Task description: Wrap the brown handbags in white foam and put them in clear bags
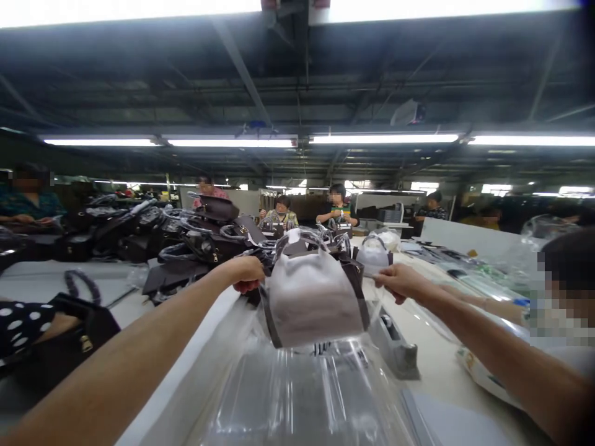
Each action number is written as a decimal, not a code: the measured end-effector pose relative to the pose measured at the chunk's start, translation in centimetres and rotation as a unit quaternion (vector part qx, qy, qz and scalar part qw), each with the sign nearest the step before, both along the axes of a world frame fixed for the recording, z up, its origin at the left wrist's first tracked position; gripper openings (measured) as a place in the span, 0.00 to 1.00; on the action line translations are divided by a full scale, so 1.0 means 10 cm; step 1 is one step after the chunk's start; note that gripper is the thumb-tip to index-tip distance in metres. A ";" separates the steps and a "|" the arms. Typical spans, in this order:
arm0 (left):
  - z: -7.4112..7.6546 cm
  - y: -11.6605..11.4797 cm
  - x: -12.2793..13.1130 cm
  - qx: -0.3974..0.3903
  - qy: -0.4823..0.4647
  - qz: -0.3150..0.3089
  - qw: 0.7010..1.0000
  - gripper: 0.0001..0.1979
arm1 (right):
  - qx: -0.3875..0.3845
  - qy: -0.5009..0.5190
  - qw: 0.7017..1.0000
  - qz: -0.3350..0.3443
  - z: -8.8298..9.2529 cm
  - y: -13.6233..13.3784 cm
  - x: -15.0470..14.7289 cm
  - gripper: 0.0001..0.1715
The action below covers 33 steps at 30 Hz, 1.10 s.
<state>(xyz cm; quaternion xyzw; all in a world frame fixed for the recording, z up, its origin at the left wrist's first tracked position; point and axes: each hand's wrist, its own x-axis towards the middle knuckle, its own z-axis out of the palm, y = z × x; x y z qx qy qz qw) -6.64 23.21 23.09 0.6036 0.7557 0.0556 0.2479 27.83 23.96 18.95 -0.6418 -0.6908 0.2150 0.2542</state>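
Observation:
A dark handbag with a white sheet (pixel 316 297) over its front stands tilted between my two hands. Clear plastic shows around its sides, probably a bag. My left hand (pixel 248 272) is closed at the handbag's left side, pinching what looks like the plastic's edge. To the right, my right hand (pixel 400 282) is also closed, with a clear plastic edge stretching from its fingers toward the handbag. The wrapped handles (pixel 302 235) rise above the sheet. Flat clear plastic bags (pixel 288 396) lie in front of me on the table.
A grey tape dispenser (pixel 395 350) stands right of the handbag. Dark handbags (pixel 186 241) are heaped at the back left. A person's dotted sleeve (pixel 25 328) reaches to another handbag (pixel 88 328) at left. Another person (pixel 567 297) is close on the right.

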 end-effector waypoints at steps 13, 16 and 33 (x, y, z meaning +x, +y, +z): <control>0.35 -0.18 -0.18 0.140 -0.064 0.039 0.987 0.14 | 0.177 -0.072 0.981 -0.035 0.36 -0.34 -0.04 0.15; 0.38 -0.19 -0.16 0.172 -0.084 0.045 0.980 0.14 | 0.201 -0.075 0.976 -0.033 0.50 -0.38 -0.10 0.16; -0.01 -0.33 -0.11 0.226 -0.218 0.072 0.947 0.14 | 0.119 -0.163 0.979 0.040 0.19 -0.34 0.00 0.15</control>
